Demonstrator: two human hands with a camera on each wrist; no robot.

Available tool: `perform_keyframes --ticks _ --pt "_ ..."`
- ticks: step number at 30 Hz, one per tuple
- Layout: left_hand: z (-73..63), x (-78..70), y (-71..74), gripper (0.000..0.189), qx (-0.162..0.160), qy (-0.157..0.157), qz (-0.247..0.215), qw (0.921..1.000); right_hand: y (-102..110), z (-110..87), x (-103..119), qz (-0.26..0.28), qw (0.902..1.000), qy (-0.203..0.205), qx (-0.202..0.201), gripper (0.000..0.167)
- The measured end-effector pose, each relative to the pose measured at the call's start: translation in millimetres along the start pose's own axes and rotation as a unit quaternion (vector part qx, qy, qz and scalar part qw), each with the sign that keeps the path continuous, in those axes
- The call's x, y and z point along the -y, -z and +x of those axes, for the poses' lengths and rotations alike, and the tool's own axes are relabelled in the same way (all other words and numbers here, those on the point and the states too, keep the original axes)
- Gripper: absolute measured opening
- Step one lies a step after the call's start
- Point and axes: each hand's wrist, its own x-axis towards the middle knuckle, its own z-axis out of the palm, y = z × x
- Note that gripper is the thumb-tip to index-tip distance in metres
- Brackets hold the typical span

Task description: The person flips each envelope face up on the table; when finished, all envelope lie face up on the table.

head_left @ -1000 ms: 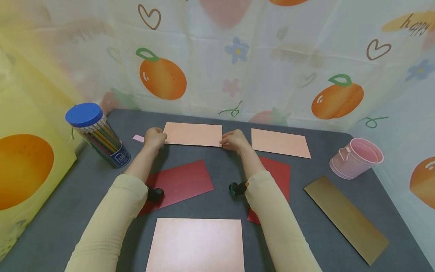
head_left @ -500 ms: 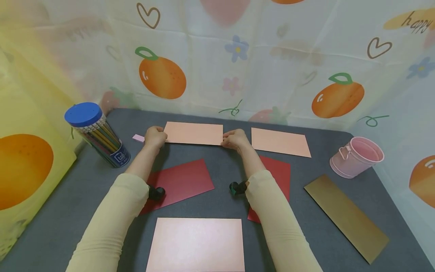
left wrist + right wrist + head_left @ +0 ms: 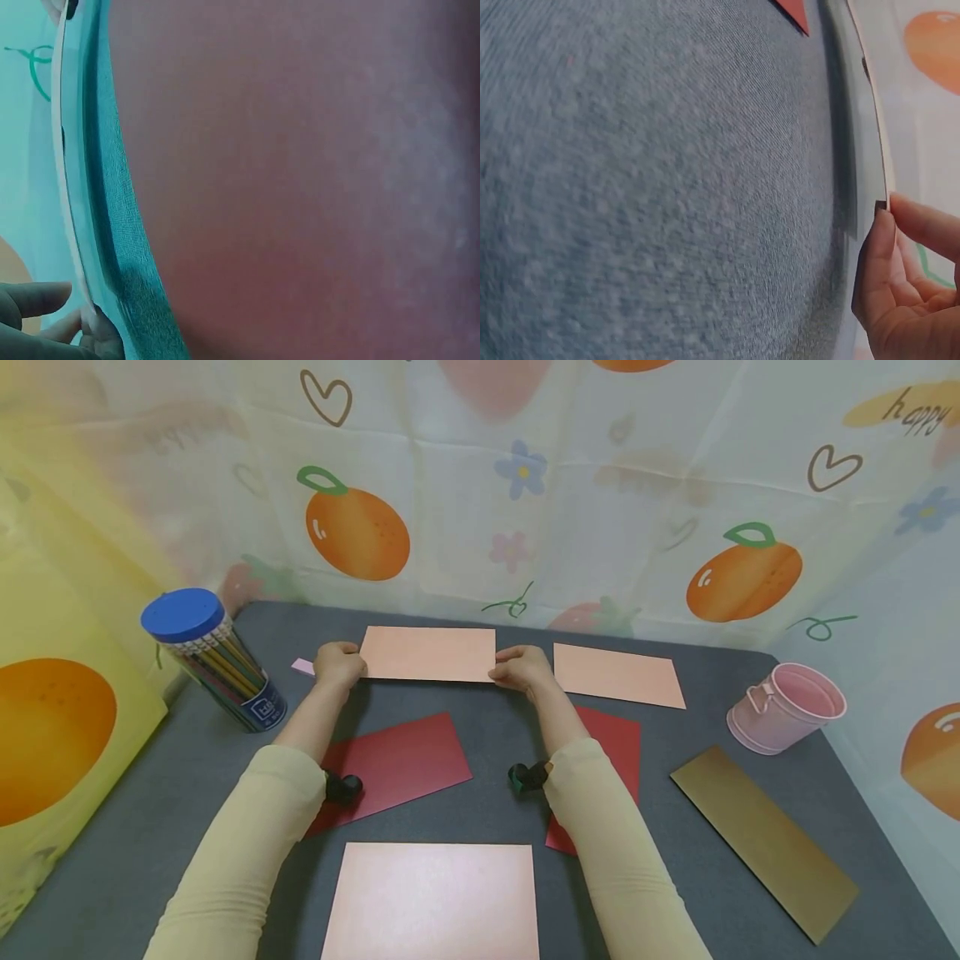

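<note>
A peach-coloured rectangular card (image 3: 427,653) spans between my two hands near the table's back edge. My left hand (image 3: 341,667) pinches its left end, and my right hand (image 3: 523,668) pinches the right end between thumb and fingers. Both wrist views show the card (image 3: 66,202) edge-on, slightly bowed, with a gap between it and the table. Small dark bits show on its underside. Beside my left hand lies a small pink strip (image 3: 303,667). A second peach card (image 3: 618,675) lies to the right of my right hand.
Below my arms lie two red sheets, one left (image 3: 408,756) and one right (image 3: 611,752). A large pale pink sheet (image 3: 431,902) lies in front. At right are a gold board (image 3: 761,843) and a pink bucket (image 3: 783,710); a blue-lidded pencil tub (image 3: 217,660) stands left.
The peach card looks slightly raised and nearer to the head camera. My right hand has shifted a little to the right; both hands keep their hold. Everything else lies as before.
</note>
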Motion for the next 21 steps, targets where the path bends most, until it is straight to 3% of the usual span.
perform_keyframes --ticks 7,15,21 --pt "2.0 2.7 1.4 0.055 0.009 0.011 -0.057 0.9982 8.5 2.9 0.5 0.026 0.9995 -0.017 0.007 0.049" --pt "4.8 1.6 1.6 0.043 0.019 0.018 -0.156 0.9874 16.5 3.1 1.5 0.05 0.9986 -0.016 0.006 0.044" --pt "2.5 0.2 3.7 0.011 0.037 0.019 -0.205 0.9778 19.1 3.2 -0.2 0.058 0.9983 -0.002 -0.002 0.039"
